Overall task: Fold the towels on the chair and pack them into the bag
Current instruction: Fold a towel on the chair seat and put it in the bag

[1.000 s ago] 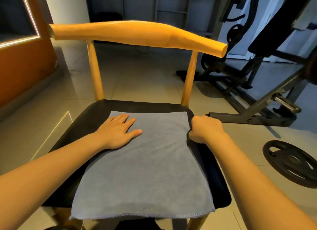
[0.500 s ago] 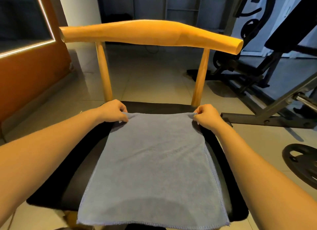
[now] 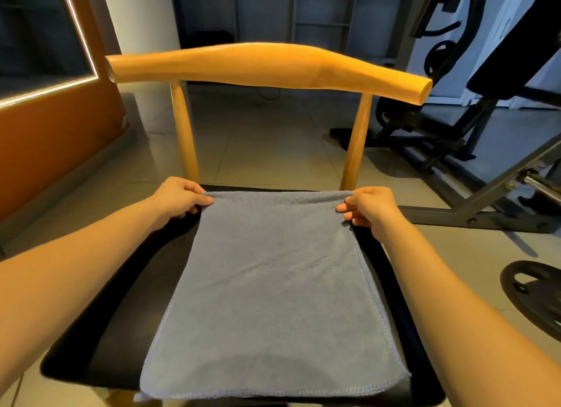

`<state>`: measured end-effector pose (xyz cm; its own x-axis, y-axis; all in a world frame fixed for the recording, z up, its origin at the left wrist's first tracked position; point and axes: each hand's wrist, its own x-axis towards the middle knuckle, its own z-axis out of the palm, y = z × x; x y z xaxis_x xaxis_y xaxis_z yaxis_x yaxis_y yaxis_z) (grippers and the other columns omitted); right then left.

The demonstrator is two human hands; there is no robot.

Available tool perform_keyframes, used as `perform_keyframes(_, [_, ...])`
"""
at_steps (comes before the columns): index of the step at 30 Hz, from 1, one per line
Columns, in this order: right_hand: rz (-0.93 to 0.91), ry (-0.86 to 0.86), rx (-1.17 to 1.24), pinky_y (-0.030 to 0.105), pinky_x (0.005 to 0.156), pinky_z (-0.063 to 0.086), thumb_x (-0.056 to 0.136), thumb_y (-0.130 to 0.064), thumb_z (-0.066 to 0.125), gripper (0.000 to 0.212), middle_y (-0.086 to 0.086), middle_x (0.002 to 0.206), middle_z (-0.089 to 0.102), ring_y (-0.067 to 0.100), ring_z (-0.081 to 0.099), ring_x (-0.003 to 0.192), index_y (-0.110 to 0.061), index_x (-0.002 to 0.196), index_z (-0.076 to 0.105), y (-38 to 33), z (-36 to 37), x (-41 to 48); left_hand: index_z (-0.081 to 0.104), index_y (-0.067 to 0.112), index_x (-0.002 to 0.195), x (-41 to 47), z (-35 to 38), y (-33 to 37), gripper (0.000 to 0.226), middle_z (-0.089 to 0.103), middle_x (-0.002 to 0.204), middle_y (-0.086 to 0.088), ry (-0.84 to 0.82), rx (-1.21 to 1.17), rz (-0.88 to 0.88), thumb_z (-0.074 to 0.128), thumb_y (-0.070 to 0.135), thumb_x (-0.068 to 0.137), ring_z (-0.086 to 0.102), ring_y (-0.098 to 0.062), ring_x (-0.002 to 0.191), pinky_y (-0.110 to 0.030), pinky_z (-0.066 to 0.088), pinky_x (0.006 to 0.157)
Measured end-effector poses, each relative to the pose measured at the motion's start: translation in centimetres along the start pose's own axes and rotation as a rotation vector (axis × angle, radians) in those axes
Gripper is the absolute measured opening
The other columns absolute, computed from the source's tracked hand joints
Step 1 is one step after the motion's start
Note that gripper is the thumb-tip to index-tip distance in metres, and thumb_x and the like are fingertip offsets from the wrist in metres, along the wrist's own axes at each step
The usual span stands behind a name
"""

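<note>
A grey-blue towel lies spread over the black seat of a wooden chair. Its near edge hangs slightly past the seat's front. My left hand pinches the towel's far left corner. My right hand pinches the far right corner. Between the two hands the far edge is pulled taut and lifted a little off the seat. No bag is in view.
The chair's curved wooden backrest stands just beyond my hands. A weight bench frame and a black weight plate sit on the tiled floor to the right. An orange panel stands at the left.
My left hand left the flat of the towel and took its far left corner. Both hands now hold the far corners, and the far edge has risen slightly.
</note>
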<state>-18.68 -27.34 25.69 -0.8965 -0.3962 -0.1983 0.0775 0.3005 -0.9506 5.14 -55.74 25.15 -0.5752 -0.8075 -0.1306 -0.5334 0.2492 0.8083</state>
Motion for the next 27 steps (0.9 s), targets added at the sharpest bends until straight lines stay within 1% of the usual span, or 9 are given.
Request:
perform_keyframes(5, [-0.104, 0.008, 0.06, 0.033, 0.06, 0.063, 0.103, -0.002, 0.052, 0.015, 0.018, 0.097, 0.074, 0.026, 0.072, 0.073, -0.005, 0.107, 0.066, 0.2, 0.9, -1.2, 0.077, 0.008, 0.088, -1.0, 0.1, -0.1, 0.01, 0.072, 0.083, -0.011, 0.138, -0.101, 0.112, 0.08, 0.018, 0.089, 0.061, -0.02, 0.067, -0.027, 0.051, 0.06])
perform_keyframes(9, [-0.147, 0.016, 0.036, 0.035, 0.068, 0.064, 0.099, -0.012, 0.064, 0.008, 0.015, 0.094, 0.076, 0.028, 0.076, 0.08, -0.008, 0.102, 0.069, 0.2, 0.2, -2.1, 0.077, 0.012, 0.089, -2.2, -0.1, 0.5, 0.008, 0.071, 0.089, -0.009, 0.209, -0.156, 0.18, 0.079, 0.02, 0.089, 0.064, -0.023, 0.083, -0.033, 0.055, 0.074])
perform_keyframes(10, [-0.16, 0.025, 0.043, 0.035, 0.068, 0.064, 0.099, -0.013, 0.064, 0.008, 0.014, 0.093, 0.076, 0.027, 0.076, 0.079, -0.008, 0.102, 0.07, -0.1, -0.3, -2.4, 0.076, 0.013, 0.092, -2.7, -0.3, 0.7, 0.008, 0.07, 0.09, -0.008, 0.212, -0.174, 0.192, 0.078, 0.021, 0.09, 0.064, -0.023, 0.082, -0.031, 0.056, 0.073])
perform_keyframes(14, [-0.196, 0.023, 0.023, 0.031, 0.065, 0.062, 0.1, -0.018, 0.064, 0.012, 0.009, 0.091, 0.078, 0.023, 0.077, 0.079, -0.009, 0.105, 0.07, -1.5, -2.3, -4.2, 0.075, 0.014, 0.097, -6.3, -2.0, 1.8, 0.008, 0.073, 0.078, -0.011, 0.151, -0.232, 0.246, 0.073, 0.021, 0.093, 0.065, -0.014, 0.058, -0.02, 0.056, 0.054])
perform_keyframes(17, [-0.221, -0.019, 0.034, 0.032, 0.066, 0.062, 0.1, -0.02, 0.064, 0.015, 0.01, 0.091, 0.078, 0.026, 0.077, 0.08, -0.008, 0.106, 0.071, -1.9, -3.9, -6.5, 0.074, 0.01, 0.1, -9.6, -3.0, 2.0, 0.009, 0.075, 0.078, -0.012, 0.103, -0.271, 0.307, 0.071, 0.017, 0.095, 0.072, -0.018, 0.062, -0.024, 0.06, 0.059])
perform_keyframes(20, [-0.169, -0.041, 0.059, 0.034, 0.066, 0.063, 0.099, -0.026, 0.066, 0.021, 0.01, 0.088, 0.078, 0.028, 0.077, 0.08, -0.007, 0.107, 0.07, -1.8, -5.3, -9.4, 0.073, 0.007, 0.101, -12.8, -3.4, 1.4, 0.008, 0.077, 0.079, -0.008, 0.083, -0.296, 0.349, 0.069, 0.013, 0.096, 0.076, -0.023, 0.071, -0.025, 0.062, 0.064])
perform_keyframes(23, [-0.12, -0.085, 0.033, 0.039, 0.071, 0.063, 0.099, -0.037, 0.064, 0.03, 0.014, 0.09, 0.078, 0.031, 0.077, 0.08, -0.008, 0.106, 0.069, -1.3, -6.7, -12.2, 0.07, 0.002, 0.097, -15.9, -3.2, -0.1, 0.004, 0.077, 0.078, -0.012, 0.055, -0.315, 0.405, 0.069, 0.005, 0.094, 0.077, -0.029, 0.074, -0.035, 0.064, 0.071])
perform_keyframes(24, [-0.106, -0.105, 0.002, 0.04, 0.072, 0.063, 0.1, -0.036, 0.063, 0.03, 0.014, 0.09, 0.078, 0.031, 0.077, 0.08, -0.007, 0.106, 0.07, -1.0, -7.2, -13.2, 0.069, 0.001, 0.096, -17.0, -3.1, -0.7, 0.003, 0.077, 0.079, -0.013, 0.042, -0.305, 0.414, 0.069, 0.003, 0.094, 0.077, -0.029, 0.074, -0.037, 0.065, 0.072])
perform_keyframes(27, [-0.052, -0.157, -0.056, 0.038, 0.072, 0.063, 0.099, -0.022, 0.066, 0.021, 0.016, 0.09, 0.077, 0.029, 0.076, 0.076, -0.003, 0.106, 0.071, 0.5, -8.3, -15.5, 0.065, -0.001, 0.095, -20.0, -2.4, -2.9, 0.003, 0.078, 0.082, -0.008, -0.003, -0.243, 0.426, 0.068, 0.0, 0.093, 0.077, -0.021, 0.078, -0.03, 0.064, 0.073])
